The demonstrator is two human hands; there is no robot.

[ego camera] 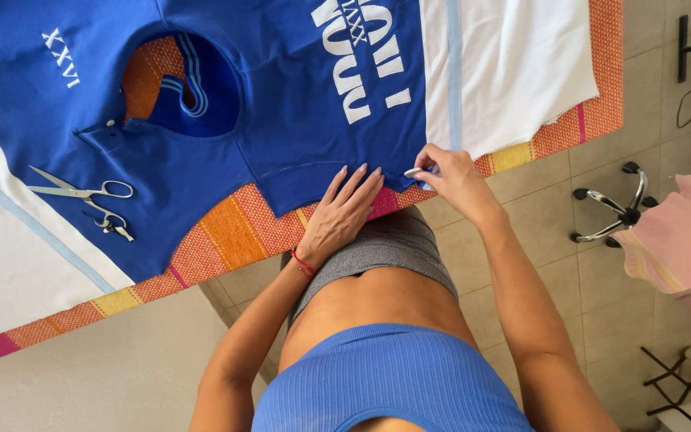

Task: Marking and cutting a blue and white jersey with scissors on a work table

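One blue shirt, one pair of scissors with one small snips near it at left, two hands, one chair base right.

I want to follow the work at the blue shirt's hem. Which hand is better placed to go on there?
Probably the right hand: it pinches a small tool at the blue shirt hem, while the left hand lies flat, holding the cloth.

Open blue shirt cloth stretches left of the flat left hand, nothing on it until the scissors and small snips far left. Right hand crowds the hem; white panel beyond lies bare.
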